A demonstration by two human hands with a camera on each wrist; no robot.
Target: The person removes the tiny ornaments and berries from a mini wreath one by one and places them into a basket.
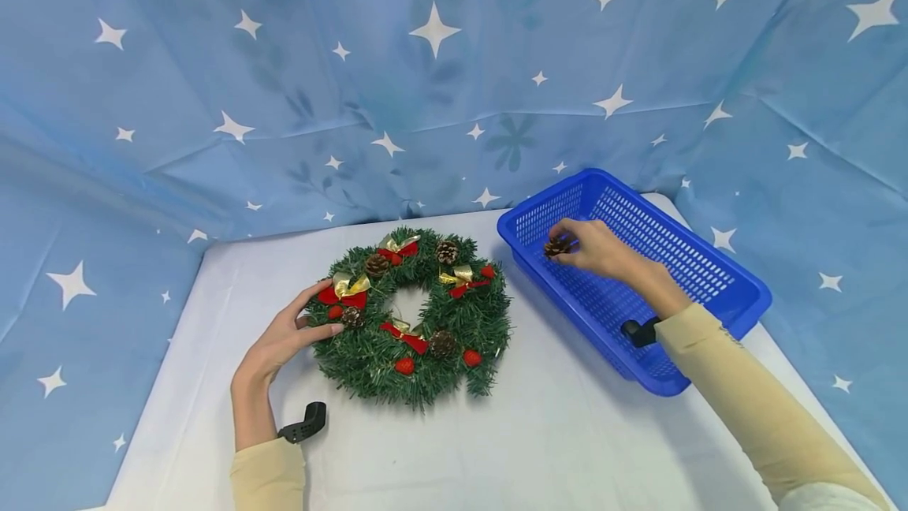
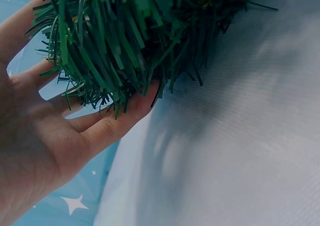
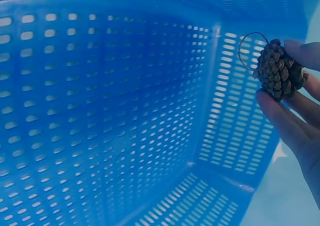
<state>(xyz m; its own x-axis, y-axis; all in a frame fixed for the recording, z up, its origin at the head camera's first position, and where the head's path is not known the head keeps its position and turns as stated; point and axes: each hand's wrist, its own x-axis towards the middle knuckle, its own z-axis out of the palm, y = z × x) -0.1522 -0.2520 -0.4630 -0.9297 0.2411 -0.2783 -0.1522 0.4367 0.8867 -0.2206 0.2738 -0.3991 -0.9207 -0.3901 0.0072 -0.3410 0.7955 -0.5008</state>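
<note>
The right hand is pinching 1 pinecone over the basket; I'm seeing the wreath lying leftward, the left hand apparently gripping it.

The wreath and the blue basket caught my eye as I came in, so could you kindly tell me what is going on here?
A person is working with both hands at a white table. Their right-hand grip pinches a pine cone with a loop of string, over the inside of the blue basket. Their left-hand grip holds the left edge of the wreath, which lies on the table and carries bows, red berries and other pine cones.
</note>
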